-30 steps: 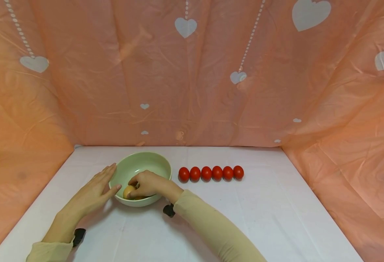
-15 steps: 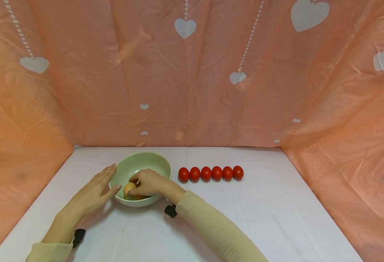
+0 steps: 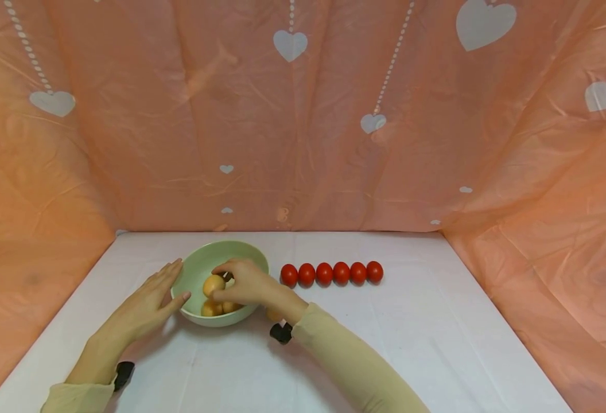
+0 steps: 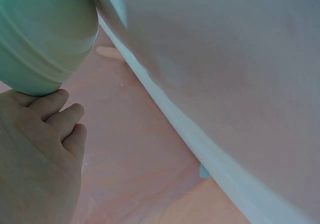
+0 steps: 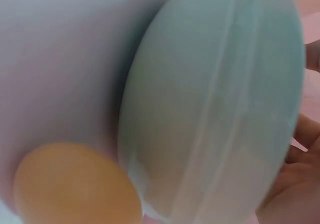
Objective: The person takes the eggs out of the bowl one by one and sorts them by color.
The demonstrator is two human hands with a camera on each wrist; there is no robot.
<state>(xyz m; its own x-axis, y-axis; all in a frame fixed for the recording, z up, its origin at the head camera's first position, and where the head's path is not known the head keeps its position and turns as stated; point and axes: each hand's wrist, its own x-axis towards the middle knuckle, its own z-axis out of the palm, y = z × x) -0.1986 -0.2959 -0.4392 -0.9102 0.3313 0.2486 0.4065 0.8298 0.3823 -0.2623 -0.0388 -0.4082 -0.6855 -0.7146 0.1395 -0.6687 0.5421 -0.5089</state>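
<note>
A pale green bowl stands on the white cloth at left centre. My left hand rests against its left side in the head view, fingers straight along the outer wall and thumb at the rim. In the left wrist view, these fingers touch the bowl's underside. My right hand reaches over the near right rim and pinches a brown egg between thumb and fingers. Below it, more eggs lie in the bowl, partly hidden by that hand. Another egg lies outside, beside the bowl and under my right wrist.
Several red cherry tomatoes lie in a straight row to the right of the bowl. The white-clothed table is enclosed at the back and sides by an orange curtain printed with hearts.
My right hand has lifted the egg from low in the bowl and drawn slightly right. Other eggs and the one outside now show. The left hand stays in place.
</note>
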